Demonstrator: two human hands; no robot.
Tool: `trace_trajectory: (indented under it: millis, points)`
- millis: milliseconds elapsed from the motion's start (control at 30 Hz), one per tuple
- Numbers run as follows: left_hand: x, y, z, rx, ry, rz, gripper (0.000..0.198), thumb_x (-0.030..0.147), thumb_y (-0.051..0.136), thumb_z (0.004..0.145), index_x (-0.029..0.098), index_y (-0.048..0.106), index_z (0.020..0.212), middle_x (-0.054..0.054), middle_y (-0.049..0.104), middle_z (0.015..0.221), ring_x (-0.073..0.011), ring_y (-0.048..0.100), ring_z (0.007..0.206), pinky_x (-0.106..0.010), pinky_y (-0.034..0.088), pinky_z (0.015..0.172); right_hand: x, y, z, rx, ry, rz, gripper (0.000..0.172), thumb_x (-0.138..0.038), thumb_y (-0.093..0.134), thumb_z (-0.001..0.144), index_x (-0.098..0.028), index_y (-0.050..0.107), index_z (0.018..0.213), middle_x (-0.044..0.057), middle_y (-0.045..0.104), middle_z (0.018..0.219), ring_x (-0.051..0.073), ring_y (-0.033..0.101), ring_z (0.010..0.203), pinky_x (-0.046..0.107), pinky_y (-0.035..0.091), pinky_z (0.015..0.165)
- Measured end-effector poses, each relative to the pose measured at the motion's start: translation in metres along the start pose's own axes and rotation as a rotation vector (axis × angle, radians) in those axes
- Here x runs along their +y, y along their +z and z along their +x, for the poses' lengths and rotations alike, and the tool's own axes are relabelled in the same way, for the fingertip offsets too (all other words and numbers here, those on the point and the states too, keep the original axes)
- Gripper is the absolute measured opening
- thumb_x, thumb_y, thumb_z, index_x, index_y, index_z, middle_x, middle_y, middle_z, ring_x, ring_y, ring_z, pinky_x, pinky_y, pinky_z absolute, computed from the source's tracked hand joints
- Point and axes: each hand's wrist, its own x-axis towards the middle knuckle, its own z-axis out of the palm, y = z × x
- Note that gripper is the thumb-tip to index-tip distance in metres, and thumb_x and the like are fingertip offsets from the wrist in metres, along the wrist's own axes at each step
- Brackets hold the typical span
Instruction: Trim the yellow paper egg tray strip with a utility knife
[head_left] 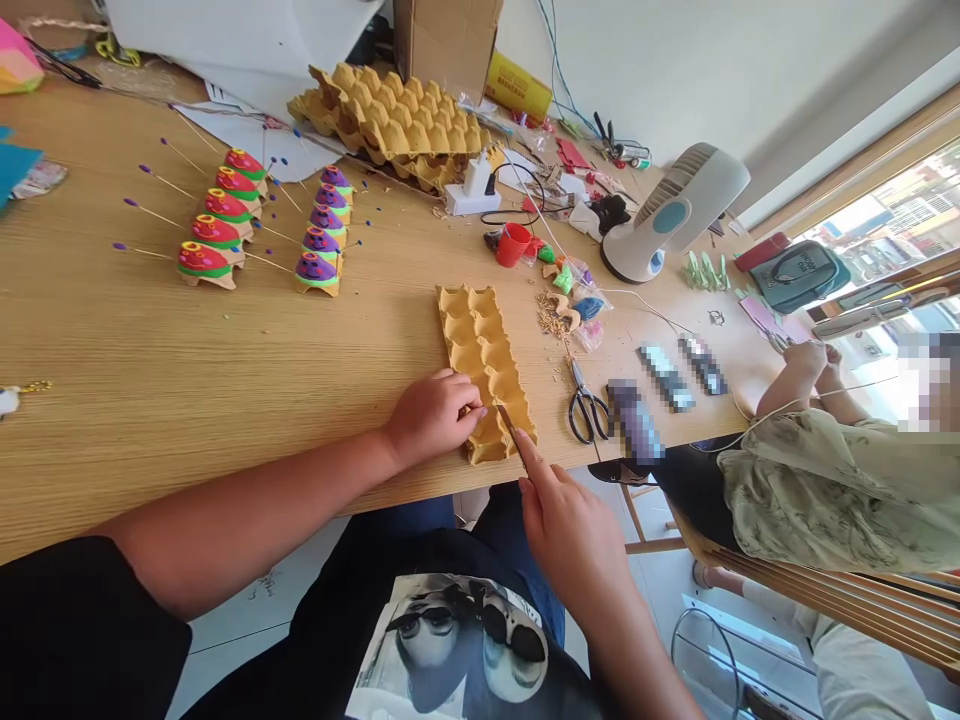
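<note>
A yellow egg carton piece (491,350) with two rows of cups lies near the table's front edge. My left hand (439,415) is closed on the carton's left edge, its fingertips at the lower cups. A thin dark knife (513,430) is held in my right hand (574,530), with its tip at the ridge between the two rows of cups. Black-handled scissors (586,402) lie to the right of the carton.
Painted egg-carton pieces with sticks (214,232) (322,238) stand at the left. Stacked egg trays (405,115), a red cup (512,244) and a white fan (675,210) are behind. Clay bags, shavings and pixelated items lie right; another person (825,480) sits there.
</note>
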Motion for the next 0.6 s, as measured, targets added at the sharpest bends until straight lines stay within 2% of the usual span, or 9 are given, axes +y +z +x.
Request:
trace_trajectory:
  millis: [367, 600]
  points:
    - [0.0, -0.001, -0.001, 0.005, 0.004, -0.01, 0.017, 0.025, 0.064, 0.089, 0.02, 0.064, 0.073, -0.003, 0.066, 0.078, -0.0202, 0.057, 0.082, -0.033, 0.042, 0.07, -0.006, 0.0, -0.001, -0.025, 0.04, -0.072, 0.063, -0.021, 0.044, 0.102, -0.03, 0.025, 0.161, 0.001, 0.073, 0.095, 0.016, 0.071, 0.081, 0.025, 0.044, 0.062]
    - [0.001, 0.0, -0.001, 0.017, -0.006, 0.007, 0.016, 0.026, 0.065, 0.089, 0.02, 0.064, 0.073, -0.002, 0.066, 0.077, -0.0201, 0.056, 0.081, -0.033, 0.041, 0.068, -0.024, -0.007, 0.008, -0.049, 0.07, -0.227, 0.059, -0.022, 0.044, 0.102, -0.026, 0.032, 0.16, 0.001, 0.072, 0.084, 0.016, 0.07, 0.068, 0.027, 0.04, 0.054]
